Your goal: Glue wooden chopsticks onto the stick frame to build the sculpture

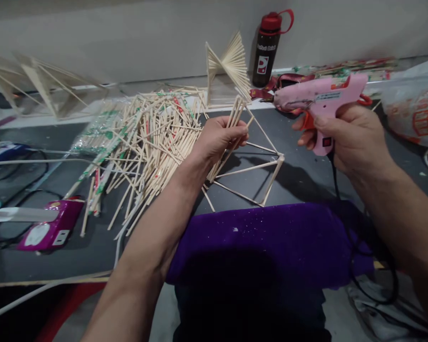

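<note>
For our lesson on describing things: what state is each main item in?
Left hand: closed around several sticks
Right hand: gripping the glue gun
Glue gun: held, pointed leftward; hot or cold unclear
Bottle: upright, capped
Loose sticks: heaped
Stick frame: open-sided
Twisted stick model: standing
Purple cloth: spread out

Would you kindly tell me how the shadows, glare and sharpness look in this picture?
In the head view, a dark shadow covers much of the middle of the purple cloth; softer shadows fall on the grey table around the stick frame; the plastic packet glints; the left-edge stick structures and right-edge bag look blurred.
</note>
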`<action>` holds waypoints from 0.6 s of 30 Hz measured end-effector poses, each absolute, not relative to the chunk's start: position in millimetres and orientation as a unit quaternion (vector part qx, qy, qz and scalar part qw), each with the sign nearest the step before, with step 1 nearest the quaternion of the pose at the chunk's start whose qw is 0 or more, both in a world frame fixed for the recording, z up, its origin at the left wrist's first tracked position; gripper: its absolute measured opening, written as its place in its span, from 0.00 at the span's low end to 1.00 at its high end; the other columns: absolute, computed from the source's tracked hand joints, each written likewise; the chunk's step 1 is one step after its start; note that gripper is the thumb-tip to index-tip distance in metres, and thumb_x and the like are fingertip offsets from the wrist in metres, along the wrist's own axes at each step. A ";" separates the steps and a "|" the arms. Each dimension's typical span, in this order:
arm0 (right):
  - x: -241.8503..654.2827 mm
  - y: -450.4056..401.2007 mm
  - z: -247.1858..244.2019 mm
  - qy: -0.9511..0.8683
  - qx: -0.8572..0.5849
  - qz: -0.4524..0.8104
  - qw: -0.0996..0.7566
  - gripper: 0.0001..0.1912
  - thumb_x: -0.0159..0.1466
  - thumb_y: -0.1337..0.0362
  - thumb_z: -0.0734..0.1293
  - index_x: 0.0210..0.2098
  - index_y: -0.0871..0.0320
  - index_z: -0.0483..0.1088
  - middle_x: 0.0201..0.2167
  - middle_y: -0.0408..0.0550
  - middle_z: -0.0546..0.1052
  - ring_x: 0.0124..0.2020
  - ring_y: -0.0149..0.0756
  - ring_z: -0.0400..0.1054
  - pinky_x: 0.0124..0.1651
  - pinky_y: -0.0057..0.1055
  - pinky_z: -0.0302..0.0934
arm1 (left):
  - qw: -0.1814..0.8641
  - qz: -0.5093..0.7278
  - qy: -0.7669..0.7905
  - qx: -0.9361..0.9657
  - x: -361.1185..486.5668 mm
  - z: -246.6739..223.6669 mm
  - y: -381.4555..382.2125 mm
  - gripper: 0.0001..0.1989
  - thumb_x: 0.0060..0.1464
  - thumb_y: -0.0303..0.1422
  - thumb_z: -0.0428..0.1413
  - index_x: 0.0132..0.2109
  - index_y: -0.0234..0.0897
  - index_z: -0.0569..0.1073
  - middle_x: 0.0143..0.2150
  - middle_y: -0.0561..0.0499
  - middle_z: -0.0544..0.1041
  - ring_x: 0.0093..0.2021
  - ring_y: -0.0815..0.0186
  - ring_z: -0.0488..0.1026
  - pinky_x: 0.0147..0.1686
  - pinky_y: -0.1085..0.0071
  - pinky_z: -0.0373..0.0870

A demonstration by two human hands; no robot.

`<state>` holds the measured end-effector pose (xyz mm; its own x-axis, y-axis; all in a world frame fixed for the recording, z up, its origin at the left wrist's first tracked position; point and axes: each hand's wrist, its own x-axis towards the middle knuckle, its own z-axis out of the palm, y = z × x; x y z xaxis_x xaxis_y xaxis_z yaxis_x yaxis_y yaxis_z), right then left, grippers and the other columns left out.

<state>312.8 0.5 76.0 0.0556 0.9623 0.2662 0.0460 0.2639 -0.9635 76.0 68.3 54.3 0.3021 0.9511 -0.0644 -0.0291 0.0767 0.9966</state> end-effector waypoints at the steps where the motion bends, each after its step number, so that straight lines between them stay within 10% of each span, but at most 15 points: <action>1: 310.2 1.2 75.8 -0.566 -0.454 0.393 0.565 0.05 0.60 0.69 0.68 0.34 0.60 0.78 0.34 0.48 0.81 0.23 0.27 0.73 0.23 0.22 0.64 | 0.596 0.408 0.425 0.545 76.0 53.7 68.7 0.06 0.45 0.28 0.62 0.33 0.34 0.73 0.24 0.54 0.77 0.24 0.73 0.74 0.26 0.77 0.66; 18: 293.3 2.4 70.2 -0.607 -0.494 0.333 0.526 0.06 0.61 0.65 0.68 0.28 0.58 0.74 0.22 0.43 0.72 0.19 0.24 0.62 0.18 0.21 0.52 | 0.587 0.405 0.441 0.546 78.9 58.1 63.9 0.03 0.49 0.26 0.60 0.33 0.33 0.73 0.25 0.54 0.76 0.25 0.74 0.73 0.32 0.74 0.71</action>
<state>293.3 2.4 70.2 0.0426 0.9498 0.3099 0.2498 0.2902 -0.9238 78.9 63.9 58.1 0.2845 0.9557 -0.0749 0.0067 0.0762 0.9971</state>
